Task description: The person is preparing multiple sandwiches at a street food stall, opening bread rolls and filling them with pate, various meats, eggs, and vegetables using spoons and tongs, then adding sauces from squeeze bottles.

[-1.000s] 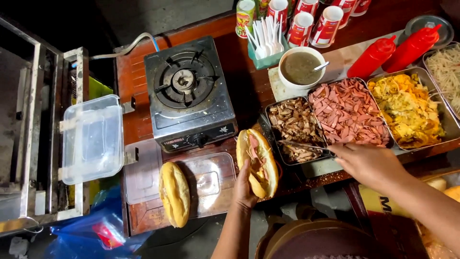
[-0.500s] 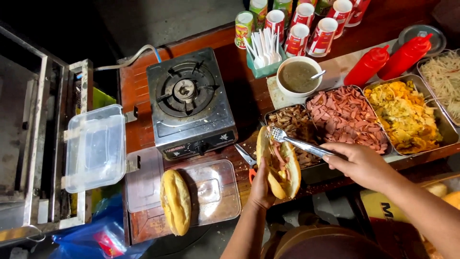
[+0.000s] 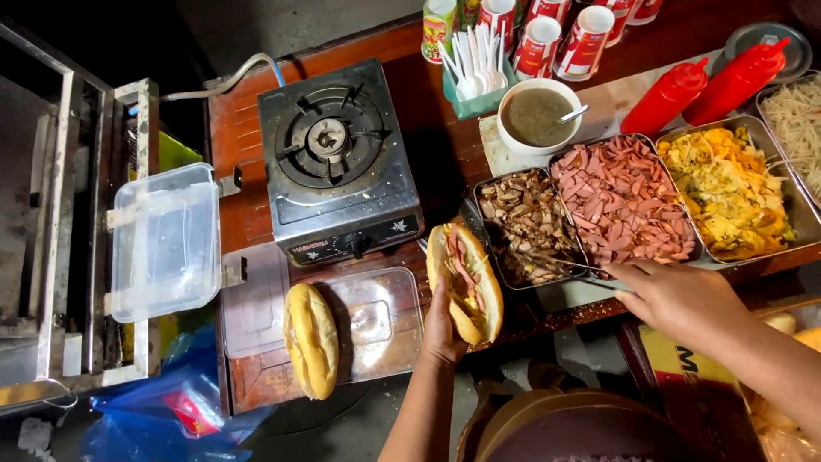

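While the left hand (image 3: 443,329) is wrapped around a split golden bread roll stuffed with pink meat (image 3: 466,282), the right hand (image 3: 676,295) pinches thin metal tongs (image 3: 560,269) whose tips sit in the steel tray of brown chopped meat (image 3: 526,224). Roll sits at 9 o'clock of that tray. Surface: red-brown wooden counter (image 3: 235,145), dark single-burner gas stove (image 3: 335,162) at 11 o'clock of the roll, plain closed roll (image 3: 311,340) at 8 o'clock. Tong tips are hard to make out.

My left hand (image 3: 443,329) is mostly hidden behind the filled roll (image 3: 466,281). Noodle tray (image 3: 795,128) cut off at right edge. Tongs (image 3: 556,267) blurred.
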